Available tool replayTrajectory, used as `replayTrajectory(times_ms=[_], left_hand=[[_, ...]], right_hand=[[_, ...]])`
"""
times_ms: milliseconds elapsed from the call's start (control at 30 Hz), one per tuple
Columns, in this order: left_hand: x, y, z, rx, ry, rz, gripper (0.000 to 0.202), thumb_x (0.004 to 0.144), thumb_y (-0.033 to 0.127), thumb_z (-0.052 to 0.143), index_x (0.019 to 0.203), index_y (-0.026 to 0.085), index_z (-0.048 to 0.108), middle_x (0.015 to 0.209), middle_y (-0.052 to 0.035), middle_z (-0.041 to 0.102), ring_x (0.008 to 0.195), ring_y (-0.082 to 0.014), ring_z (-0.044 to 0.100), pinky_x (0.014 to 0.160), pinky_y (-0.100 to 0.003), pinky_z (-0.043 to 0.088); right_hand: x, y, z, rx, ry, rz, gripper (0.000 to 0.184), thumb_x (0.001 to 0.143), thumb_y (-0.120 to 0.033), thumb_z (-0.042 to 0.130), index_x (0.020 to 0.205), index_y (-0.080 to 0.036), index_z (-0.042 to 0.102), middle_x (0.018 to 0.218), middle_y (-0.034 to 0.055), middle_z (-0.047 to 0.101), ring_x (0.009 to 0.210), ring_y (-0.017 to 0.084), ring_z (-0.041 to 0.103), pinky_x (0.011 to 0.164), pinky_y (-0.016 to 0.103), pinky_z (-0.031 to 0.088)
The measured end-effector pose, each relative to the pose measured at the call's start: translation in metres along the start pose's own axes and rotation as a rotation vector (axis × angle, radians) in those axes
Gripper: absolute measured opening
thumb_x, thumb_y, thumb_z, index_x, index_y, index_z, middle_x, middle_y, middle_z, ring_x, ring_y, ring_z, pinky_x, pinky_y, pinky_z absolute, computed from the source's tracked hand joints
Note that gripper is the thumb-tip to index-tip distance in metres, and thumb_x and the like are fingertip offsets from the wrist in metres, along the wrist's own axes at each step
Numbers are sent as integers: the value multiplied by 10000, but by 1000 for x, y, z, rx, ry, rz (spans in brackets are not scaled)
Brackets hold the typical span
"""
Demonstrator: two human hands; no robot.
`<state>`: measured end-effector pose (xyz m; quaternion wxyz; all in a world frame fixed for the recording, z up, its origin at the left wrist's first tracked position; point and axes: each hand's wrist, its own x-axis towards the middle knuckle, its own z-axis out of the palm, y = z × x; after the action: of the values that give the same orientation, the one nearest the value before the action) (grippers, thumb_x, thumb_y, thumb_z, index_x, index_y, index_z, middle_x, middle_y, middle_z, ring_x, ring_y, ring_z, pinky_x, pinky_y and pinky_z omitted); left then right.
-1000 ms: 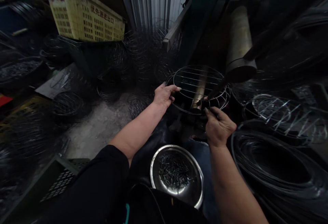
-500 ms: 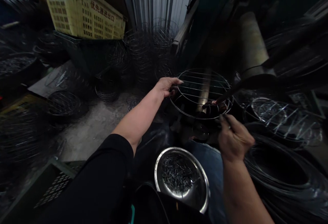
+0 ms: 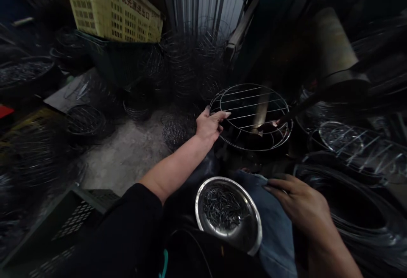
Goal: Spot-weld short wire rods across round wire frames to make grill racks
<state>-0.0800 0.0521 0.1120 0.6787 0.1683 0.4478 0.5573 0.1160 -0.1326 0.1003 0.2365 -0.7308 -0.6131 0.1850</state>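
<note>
My left hand [image 3: 210, 124] grips the left rim of a round wire basket [image 3: 251, 115] that rests on a dark machine post with a brass-coloured rod [image 3: 260, 117] under it. A dark pointed arm [image 3: 299, 109] reaches over the basket's right side. My right hand [image 3: 300, 205] hovers low at the right, just beside a steel bowl [image 3: 229, 214] full of short wire pieces on my lap; its fingers are loosely curled and nothing shows in them.
Stacks of wire baskets [image 3: 187, 66] crowd the floor behind. Big coils of black wire [image 3: 352, 214] and finished racks [image 3: 346, 142] lie at the right. A yellow crate [image 3: 114, 11] stands at the back left, a perforated box [image 3: 63, 235] at the front left.
My right hand has drawn back from the basket's near rim, down and toward the steel bowl. My left hand has kept its hold on the rim.
</note>
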Motion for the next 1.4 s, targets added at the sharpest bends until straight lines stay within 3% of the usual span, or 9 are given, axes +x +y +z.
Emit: replayTrajectory(times_ms=[200,367,500,667,867,1000,1167,1267,1400], left_hand=[[-15,-12,13,-11,-46,24,496,497,78,825,892,204,554,643,83,514,546,-60,461,448,-188,231],[-22,-13,16,11,-38,-11,520,521,64,823,953,207,571,638,82,520,542,-62,464,453,-187,238],[-21,-17,16,18,-55,8,461,512,83,790,871,203,526,627,84,515,549,-58,460,446,-173,241],[-19,-18,16,28,-59,24,478,467,118,808,822,206,501,631,89,505,547,-53,448,446,-169,238],[-19,-16,14,53,-52,34,437,482,132,796,812,198,517,640,80,520,548,-52,462,435,-166,248],[-16,-16,14,33,-59,57,435,485,129,804,801,200,514,634,79,506,553,-60,485,427,-174,239],[-20,-16,17,-6,-61,61,492,470,101,819,843,205,515,666,86,487,557,-51,498,430,-176,231],[-25,-17,19,9,-55,69,500,473,105,828,860,201,526,708,84,488,564,-41,506,435,-177,246],[-24,-17,19,13,-27,82,517,473,117,855,873,200,538,733,83,481,554,-34,498,442,-181,256]], right_hand=[[-16,24,-6,-343,92,46,305,840,-311,524,907,-237,812,869,75,762,746,234,725,600,309,517],[-31,38,-5,-767,-253,212,370,838,-39,460,685,-189,762,755,103,725,607,223,695,454,284,360],[-37,46,-1,-772,-361,143,425,882,2,400,744,-136,777,789,137,744,703,269,736,558,317,457],[-18,39,-16,-611,-397,153,370,816,-105,555,1008,-280,820,827,66,782,816,261,755,617,290,504],[-18,38,-17,-770,-342,135,355,835,-47,503,695,-231,772,791,67,761,797,252,753,579,293,477],[-25,55,-12,-664,-416,137,349,807,-26,524,838,-218,814,779,76,773,774,262,763,619,299,524],[8,37,-20,-212,-120,-1,227,771,-247,605,851,-221,817,858,65,793,758,240,757,733,310,574],[42,0,-16,-185,150,-37,243,769,-304,573,807,-219,798,832,77,781,771,249,740,764,337,559],[72,-38,3,-133,310,27,256,770,-294,545,731,-187,774,749,112,749,751,269,715,761,382,539]])
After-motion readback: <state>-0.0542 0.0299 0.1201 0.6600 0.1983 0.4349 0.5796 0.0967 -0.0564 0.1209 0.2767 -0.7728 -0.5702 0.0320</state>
